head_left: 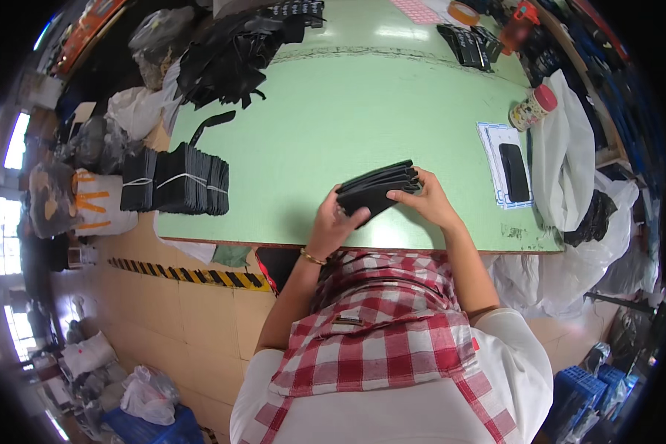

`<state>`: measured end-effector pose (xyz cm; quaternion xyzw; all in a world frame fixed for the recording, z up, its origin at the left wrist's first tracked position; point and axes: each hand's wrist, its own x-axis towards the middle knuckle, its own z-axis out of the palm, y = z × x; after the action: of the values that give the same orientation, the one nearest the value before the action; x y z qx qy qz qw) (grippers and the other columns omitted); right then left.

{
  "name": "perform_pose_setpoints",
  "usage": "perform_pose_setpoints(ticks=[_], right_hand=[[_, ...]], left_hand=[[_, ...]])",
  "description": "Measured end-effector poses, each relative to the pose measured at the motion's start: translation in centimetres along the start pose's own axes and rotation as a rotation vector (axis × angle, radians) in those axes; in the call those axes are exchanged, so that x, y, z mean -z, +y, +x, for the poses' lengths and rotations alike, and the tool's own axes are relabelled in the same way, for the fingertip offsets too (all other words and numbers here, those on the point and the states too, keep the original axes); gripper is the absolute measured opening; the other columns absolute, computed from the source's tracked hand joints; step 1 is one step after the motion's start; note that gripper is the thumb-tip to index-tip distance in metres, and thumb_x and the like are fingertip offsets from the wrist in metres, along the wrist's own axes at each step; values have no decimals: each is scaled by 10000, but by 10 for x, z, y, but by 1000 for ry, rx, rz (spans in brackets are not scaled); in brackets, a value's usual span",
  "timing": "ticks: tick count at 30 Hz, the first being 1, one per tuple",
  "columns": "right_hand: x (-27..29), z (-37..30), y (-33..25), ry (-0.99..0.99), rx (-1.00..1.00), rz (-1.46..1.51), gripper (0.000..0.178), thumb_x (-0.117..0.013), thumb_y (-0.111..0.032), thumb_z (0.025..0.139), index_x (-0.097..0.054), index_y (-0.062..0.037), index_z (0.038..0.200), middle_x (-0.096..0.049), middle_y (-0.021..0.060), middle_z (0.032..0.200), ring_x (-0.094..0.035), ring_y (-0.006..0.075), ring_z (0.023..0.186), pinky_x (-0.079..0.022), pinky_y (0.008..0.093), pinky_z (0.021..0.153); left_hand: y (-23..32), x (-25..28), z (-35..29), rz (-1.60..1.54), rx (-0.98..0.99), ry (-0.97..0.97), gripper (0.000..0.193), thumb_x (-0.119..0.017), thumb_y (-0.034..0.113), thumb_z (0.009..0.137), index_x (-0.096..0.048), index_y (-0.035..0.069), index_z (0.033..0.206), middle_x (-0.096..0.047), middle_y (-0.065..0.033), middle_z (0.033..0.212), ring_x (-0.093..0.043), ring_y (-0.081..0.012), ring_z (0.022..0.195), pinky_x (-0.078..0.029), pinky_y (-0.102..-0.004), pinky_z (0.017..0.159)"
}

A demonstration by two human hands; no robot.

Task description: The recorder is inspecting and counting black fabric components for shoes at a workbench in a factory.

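A small stack of flat black pieces is held just above the near edge of the green table. My left hand grips the stack's lower left end, thumb on top. My right hand holds its right end with fingers curled over the edge. A gold bracelet sits on my left wrist. I wear a red and white checked apron.
Bundles of black pieces tied with white bands stand at the table's left edge. A loose black heap lies far left. A dark phone on papers, a red-capped bottle and white cloth are at the right. More black pieces lie at the far side.
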<state>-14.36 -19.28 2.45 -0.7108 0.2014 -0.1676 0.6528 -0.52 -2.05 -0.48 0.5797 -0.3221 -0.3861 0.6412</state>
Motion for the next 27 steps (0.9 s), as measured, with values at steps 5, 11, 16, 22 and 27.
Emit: perform_pose_setpoints(ticks=[5,11,16,22,27], right_hand=[[-3,-7,31,50,28,-80,374,-763,-65,745,-592,9,1070,-634,92,1017,-570,162,993,-419,315,943],[-28,-14,38,199,93,515,523,-644,-133,870,-385,-49,1317,-544,125,1193,-499,181,1125,-400,329,979],[-43,-9,38,315,94,414,380,-508,-220,971,-407,-39,1290,-575,103,1124,-506,179,1103,-384,318,961],[-48,-3,40,340,66,374,385,-430,-273,1001,-406,-10,1282,-591,121,1119,-518,203,1101,-369,337,985],[-36,-8,41,293,59,434,503,-533,-274,954,-354,-17,1348,-557,135,1200,-515,219,1131,-359,353,1014]], left_hand=[[-12,-12,9,415,-267,180,236,-655,89,855,-564,-19,1044,-641,-143,920,-631,-187,827,-494,-290,719],[-33,-22,13,229,-216,207,278,-665,52,814,-523,8,1049,-621,-126,956,-622,-206,871,-491,-304,761],[-32,-29,22,203,-357,173,307,-645,-46,721,-490,34,973,-602,-98,956,-588,-179,922,-471,-290,824],[-39,-22,23,176,-261,94,337,-652,-73,746,-470,38,1007,-585,-90,995,-563,-136,928,-463,-271,842],[-39,-26,25,226,-205,141,295,-692,-7,779,-527,21,1022,-599,-50,899,-576,-113,822,-469,-253,752]])
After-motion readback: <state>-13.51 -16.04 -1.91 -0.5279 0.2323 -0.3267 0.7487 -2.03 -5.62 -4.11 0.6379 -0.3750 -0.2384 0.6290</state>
